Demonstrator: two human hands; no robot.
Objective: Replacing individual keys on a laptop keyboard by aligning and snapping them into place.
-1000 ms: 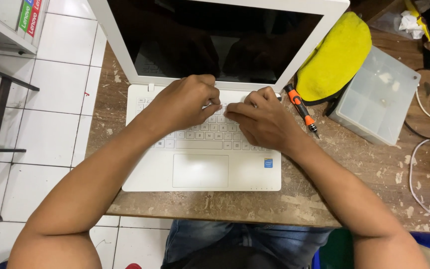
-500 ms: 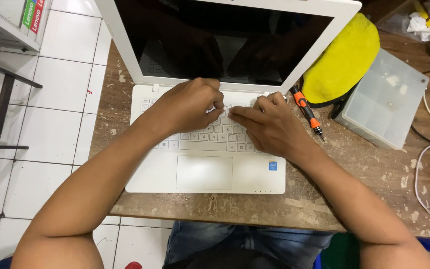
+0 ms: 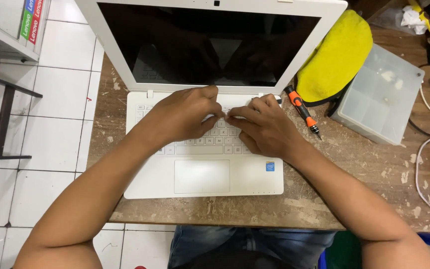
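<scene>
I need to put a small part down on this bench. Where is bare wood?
Bare wood lies left of the white laptop, and right of it below the clear box. Crowded: screwdriver, yellow cloth, white cables.

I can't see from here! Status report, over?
Left hand and right hand both on white laptop keyboard, fingertips meeting. Orange screwdriver beside laptop. Nothing blocking.

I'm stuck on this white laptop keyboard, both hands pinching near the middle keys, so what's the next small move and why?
Probably ease one key upward, gently. The left hand and right hand meet fingertip to fingertip over the keyboard of the laptop, and the orange screwdriver lies unused beside it.
</scene>
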